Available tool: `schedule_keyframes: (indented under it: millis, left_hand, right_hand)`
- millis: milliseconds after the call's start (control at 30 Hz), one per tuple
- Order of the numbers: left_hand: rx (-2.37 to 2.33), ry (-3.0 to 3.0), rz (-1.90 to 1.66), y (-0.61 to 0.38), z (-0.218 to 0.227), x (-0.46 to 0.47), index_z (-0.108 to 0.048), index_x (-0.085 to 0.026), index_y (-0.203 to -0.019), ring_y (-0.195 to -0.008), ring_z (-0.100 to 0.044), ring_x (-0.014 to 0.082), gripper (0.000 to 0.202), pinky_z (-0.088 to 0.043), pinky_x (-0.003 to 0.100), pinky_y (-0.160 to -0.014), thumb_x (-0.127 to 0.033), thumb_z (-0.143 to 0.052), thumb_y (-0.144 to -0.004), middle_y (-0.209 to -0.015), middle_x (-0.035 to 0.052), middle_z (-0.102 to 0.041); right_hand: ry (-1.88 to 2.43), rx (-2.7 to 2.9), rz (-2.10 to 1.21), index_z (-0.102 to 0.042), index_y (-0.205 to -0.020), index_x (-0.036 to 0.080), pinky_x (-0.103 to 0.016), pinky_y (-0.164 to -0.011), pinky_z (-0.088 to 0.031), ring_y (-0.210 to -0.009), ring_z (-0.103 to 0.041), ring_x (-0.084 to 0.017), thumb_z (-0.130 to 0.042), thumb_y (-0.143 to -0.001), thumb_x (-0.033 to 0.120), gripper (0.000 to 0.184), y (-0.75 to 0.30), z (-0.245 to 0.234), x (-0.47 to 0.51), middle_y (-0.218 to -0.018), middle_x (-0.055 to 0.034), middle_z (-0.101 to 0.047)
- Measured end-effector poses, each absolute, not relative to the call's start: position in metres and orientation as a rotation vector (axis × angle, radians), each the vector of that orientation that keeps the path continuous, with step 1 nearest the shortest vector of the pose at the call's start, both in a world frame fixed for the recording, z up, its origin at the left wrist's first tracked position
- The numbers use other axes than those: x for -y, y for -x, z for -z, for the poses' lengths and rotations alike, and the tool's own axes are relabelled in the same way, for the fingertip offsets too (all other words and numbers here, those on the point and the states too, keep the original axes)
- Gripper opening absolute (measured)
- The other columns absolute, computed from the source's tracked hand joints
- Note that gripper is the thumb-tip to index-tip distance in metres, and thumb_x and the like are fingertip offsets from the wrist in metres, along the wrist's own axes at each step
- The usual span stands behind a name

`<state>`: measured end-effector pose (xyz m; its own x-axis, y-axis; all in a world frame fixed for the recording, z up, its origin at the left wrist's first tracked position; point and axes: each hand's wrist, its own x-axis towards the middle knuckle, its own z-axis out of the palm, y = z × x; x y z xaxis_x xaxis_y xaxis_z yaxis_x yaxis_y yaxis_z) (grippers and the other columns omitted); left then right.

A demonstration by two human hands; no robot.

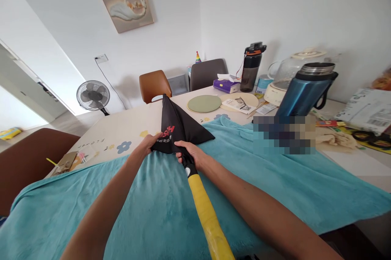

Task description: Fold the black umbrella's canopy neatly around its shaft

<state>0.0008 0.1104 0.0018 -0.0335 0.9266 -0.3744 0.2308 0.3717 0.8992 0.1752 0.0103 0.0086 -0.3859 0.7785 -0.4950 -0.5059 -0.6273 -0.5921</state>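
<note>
A black cover (180,129) with red lettering lies on a teal blanket (152,211) spread over the table (122,125), near the middle of the blanket's far edge, its pointed end aimed at the table's far side. Out of its near end runs a racket handle (207,215) wrapped in yellow grip tape, slanting back towards the table's near edge. The left hand (147,144) pinches the left side of the cover's open end, fingers closed on the fabric. The right hand (192,155) is clamped around the cover's mouth where the black neck of the handle comes out, fingers curled under it. Both forearms lie low over the blanket. Beyond the cover, towards the far edge, sit a round green mat (204,103) and a cream plate (241,101) bearing a pair of glasses and papers. In the far right corner stand a purple tissue box (226,85), a dark water bottle (251,67), a glass electric kettle (290,74) and a blue thermos jug (301,93), all well apart from the hands; a blurred patch sits just in front of the jug. Printed packets (366,111) crowd the right edge. Small cards (65,163) lie at the left edge. Chairs (154,84) stand behind the far edge, and a floor fan (93,96) stands beyond.
</note>
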Motion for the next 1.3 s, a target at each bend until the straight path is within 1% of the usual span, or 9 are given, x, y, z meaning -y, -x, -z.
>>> schedule_keyframes:
  millis: [100, 200, 333, 633, 800, 900, 1033, 1167, 1300]
  left_hand:
    - [-1.501, -1.088, -0.780, -0.005, -0.008, -0.111, -0.065, -0.009, -0.077, -0.056, -0.061, 0.0171, 0.039, -0.048, 0.027, -0.053, -0.037, -0.079, -0.053, -0.064, 0.0065, -0.066]
    - [-1.332, -1.043, -0.996, 0.007, -0.027, -0.108, -0.066, -0.011, -0.081, -0.061, -0.064, 0.0172, 0.028, -0.052, 0.027, -0.060, -0.025, -0.076, -0.059, -0.072, 0.0076, -0.069]
    - [-1.321, -0.944, -1.100, 0.027, -0.041, -0.101, -0.067, -0.009, -0.079, -0.059, -0.065, 0.0175, 0.015, -0.054, 0.028, -0.059, -0.015, -0.069, -0.066, -0.072, 0.0102, -0.070]
    - [-1.419, -1.129, -1.023, 0.027, -0.012, -0.089, -0.067, -0.014, -0.077, -0.061, -0.063, 0.0160, 0.012, -0.048, 0.024, -0.057, -0.023, -0.067, -0.070, -0.074, 0.0073, -0.069]
    - [-1.643, -1.457, -0.762, 0.016, -0.004, -0.090, -0.059, -0.015, -0.067, -0.080, -0.061, 0.0250, 0.021, -0.043, 0.027, -0.063, -0.028, -0.074, -0.061, -0.071, 0.0071, -0.066]
    - [-1.736, -1.609, -0.977, 0.010, -0.015, -0.099, -0.053, -0.018, -0.071, -0.108, -0.051, 0.0297, 0.029, -0.041, 0.029, -0.079, -0.013, -0.075, -0.053, -0.087, 0.0078, -0.063]
    - [-1.444, -1.751, -1.349, -0.024, -0.042, -0.116, -0.055, -0.020, -0.084, -0.122, -0.039, 0.0272, 0.024, -0.028, 0.034, -0.101, -0.008, -0.062, -0.065, -0.110, 0.0106, -0.056]
    - [-1.411, -2.012, -1.115, -0.077, -0.048, -0.141, -0.053, -0.015, -0.096, -0.122, -0.039, 0.0294, 0.025, -0.024, 0.037, -0.103, -0.016, -0.057, -0.072, -0.120, 0.0170, -0.051]
    - [-1.635, -1.949, -0.851, -0.108, -0.033, -0.167, -0.050, -0.009, -0.102, -0.130, -0.027, 0.0355, 0.040, -0.022, 0.040, -0.103, -0.021, -0.064, -0.066, -0.132, 0.0249, -0.040]
  right_hand:
    - [0.959, 0.433, -2.062, -0.045, -0.076, 0.016, -0.017, -0.032, -0.041, -0.034, -0.044, -0.008, -0.053, -0.082, 0.027, 0.015, -0.177, -0.009, -0.011, -0.045, 0.0048, -0.046]
    - [0.981, 0.424, -2.033, -0.045, -0.076, 0.016, -0.018, -0.031, -0.041, -0.035, -0.045, -0.008, -0.055, -0.082, 0.029, 0.017, -0.178, -0.009, -0.013, -0.046, 0.0032, -0.049]
    - [0.959, 0.419, -1.970, -0.046, -0.073, 0.016, -0.018, -0.029, -0.040, -0.035, -0.047, -0.009, -0.058, -0.080, 0.028, 0.018, -0.178, -0.011, -0.015, -0.047, 0.0018, -0.052]
    - [0.926, 0.402, -1.954, -0.045, -0.072, 0.016, -0.017, -0.027, -0.040, -0.034, -0.045, -0.008, -0.062, -0.077, 0.022, 0.018, -0.184, -0.018, -0.013, -0.047, 0.0044, -0.050]
    - [1.024, 0.380, -1.929, -0.046, -0.069, 0.016, -0.018, -0.026, -0.041, -0.031, -0.042, -0.006, -0.063, -0.074, 0.019, 0.018, -0.189, -0.026, -0.011, -0.046, 0.0056, -0.049]
    - [1.067, 0.412, -1.923, -0.048, -0.068, 0.015, -0.018, -0.025, -0.039, -0.030, -0.042, -0.007, -0.060, -0.075, 0.017, 0.015, -0.185, -0.029, -0.008, -0.046, 0.0047, -0.050]
    - [1.103, 0.459, -1.899, -0.051, -0.069, 0.014, -0.019, -0.025, -0.041, -0.032, -0.044, -0.008, -0.061, -0.074, 0.017, 0.012, -0.177, -0.028, -0.005, -0.046, 0.0033, -0.051]
    - [1.142, 0.483, -1.867, -0.053, -0.069, 0.014, -0.021, -0.025, -0.041, -0.032, -0.044, -0.009, -0.064, -0.070, 0.018, 0.012, -0.173, -0.025, -0.003, -0.045, 0.0032, -0.051]
    - [1.151, 0.493, -1.868, -0.053, -0.070, 0.014, -0.021, -0.026, -0.041, -0.031, -0.044, -0.009, -0.060, -0.072, 0.017, 0.008, -0.176, -0.028, -0.002, -0.046, 0.0033, -0.051]
